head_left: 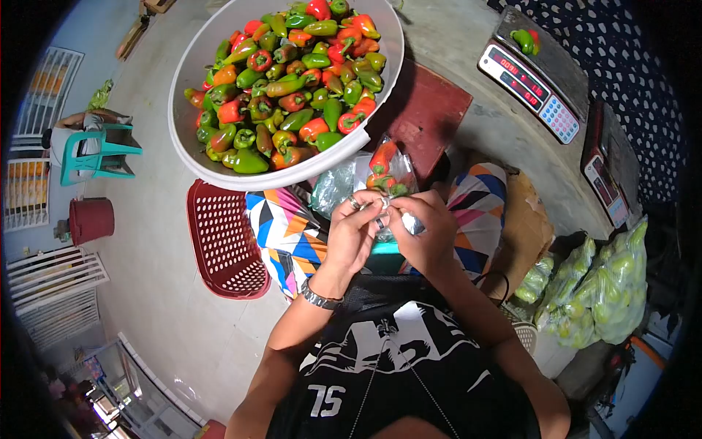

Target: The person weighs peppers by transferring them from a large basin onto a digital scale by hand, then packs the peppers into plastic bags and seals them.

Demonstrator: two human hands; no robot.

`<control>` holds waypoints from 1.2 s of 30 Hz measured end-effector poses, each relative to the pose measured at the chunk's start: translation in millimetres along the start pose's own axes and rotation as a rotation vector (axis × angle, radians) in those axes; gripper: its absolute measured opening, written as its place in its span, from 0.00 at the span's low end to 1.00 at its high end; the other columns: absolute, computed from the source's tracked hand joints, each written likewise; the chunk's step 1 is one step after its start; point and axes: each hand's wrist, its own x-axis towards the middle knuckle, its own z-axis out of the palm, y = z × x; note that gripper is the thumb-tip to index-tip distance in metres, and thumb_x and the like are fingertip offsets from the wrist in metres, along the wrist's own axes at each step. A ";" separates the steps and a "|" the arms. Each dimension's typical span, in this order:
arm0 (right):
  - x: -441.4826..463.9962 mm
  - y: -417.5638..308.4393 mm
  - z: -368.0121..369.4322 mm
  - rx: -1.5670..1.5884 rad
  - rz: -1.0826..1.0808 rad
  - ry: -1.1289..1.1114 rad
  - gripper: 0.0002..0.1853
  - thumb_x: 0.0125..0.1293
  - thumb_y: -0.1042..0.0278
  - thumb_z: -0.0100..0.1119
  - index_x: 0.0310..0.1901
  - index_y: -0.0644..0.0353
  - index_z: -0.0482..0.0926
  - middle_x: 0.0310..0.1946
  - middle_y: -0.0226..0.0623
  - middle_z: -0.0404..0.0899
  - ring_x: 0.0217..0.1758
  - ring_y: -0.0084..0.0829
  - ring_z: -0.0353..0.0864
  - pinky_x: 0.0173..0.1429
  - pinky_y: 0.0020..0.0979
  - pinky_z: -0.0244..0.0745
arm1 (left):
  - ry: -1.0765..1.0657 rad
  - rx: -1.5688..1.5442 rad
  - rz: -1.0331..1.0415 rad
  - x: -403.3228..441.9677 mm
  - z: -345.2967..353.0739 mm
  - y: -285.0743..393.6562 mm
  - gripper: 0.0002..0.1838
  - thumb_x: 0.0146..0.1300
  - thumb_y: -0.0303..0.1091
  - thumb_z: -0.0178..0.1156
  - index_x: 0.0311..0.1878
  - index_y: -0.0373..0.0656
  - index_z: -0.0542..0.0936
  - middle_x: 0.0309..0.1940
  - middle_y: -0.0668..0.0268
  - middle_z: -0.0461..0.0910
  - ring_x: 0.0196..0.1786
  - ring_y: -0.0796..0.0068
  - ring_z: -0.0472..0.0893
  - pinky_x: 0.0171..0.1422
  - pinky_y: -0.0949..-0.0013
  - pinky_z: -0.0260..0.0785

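Note:
My left hand [352, 228], with rings on its fingers and a metal watch [320, 294] at the wrist, pinches the gathered top of a clear plastic bag [404, 162]. Opposite it, my right hand [427, 233] has its fingers closed on the same twisted plastic. Red and green peppers [383, 159] fill the bag, which hangs just beyond my fingertips. Whether the neck is knotted is hidden by the fingers. Beside the bag lies a bundle of clear plastic [333, 186] over my lap.
A large white tub [178, 110] of red and green peppers stands ahead, above a red perforated basket [219, 252]. On the right are a digital scale [532, 91] bearing peppers, a second scale [605, 183] and plastic bags of green produce [599, 293]. A teal chair [102, 152] stands far left.

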 end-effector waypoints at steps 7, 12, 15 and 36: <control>-1.9 -0.2 4.6 -0.154 0.030 0.006 0.12 0.53 0.75 0.75 0.38 0.56 0.81 0.31 0.36 0.80 0.35 0.42 0.83 0.39 0.41 0.78 | 0.050 0.109 0.237 -4.1 7.7 -24.3 0.05 0.72 0.19 0.60 0.45 0.35 0.84 0.41 0.66 0.85 0.42 0.81 0.80 0.47 0.76 0.71; -4.7 5.3 15.8 -0.223 0.090 -0.118 0.10 0.55 0.74 0.71 0.34 0.59 0.76 0.28 0.37 0.77 0.33 0.42 0.81 0.37 0.42 0.76 | 0.099 -0.014 0.182 -3.0 3.0 -26.8 0.04 0.71 0.20 0.61 0.43 0.34 0.85 0.45 0.64 0.85 0.42 0.80 0.81 0.46 0.76 0.71; -12.5 31.1 26.0 -0.211 0.020 -0.205 0.09 0.56 0.73 0.66 0.33 0.59 0.72 0.28 0.42 0.75 0.33 0.47 0.79 0.39 0.46 0.75 | 0.127 -0.018 0.079 5.2 -17.0 -28.2 0.04 0.70 0.19 0.62 0.42 0.34 0.85 0.49 0.63 0.84 0.43 0.78 0.82 0.46 0.76 0.72; 2.7 74.6 37.3 0.117 0.001 -0.370 0.12 0.54 0.76 0.70 0.35 0.59 0.73 0.29 0.39 0.73 0.31 0.42 0.78 0.35 0.42 0.73 | -0.139 0.898 0.442 36.7 -49.9 -10.0 0.13 0.67 0.19 0.65 0.54 0.37 0.86 0.62 0.62 0.79 0.55 0.76 0.81 0.59 0.73 0.75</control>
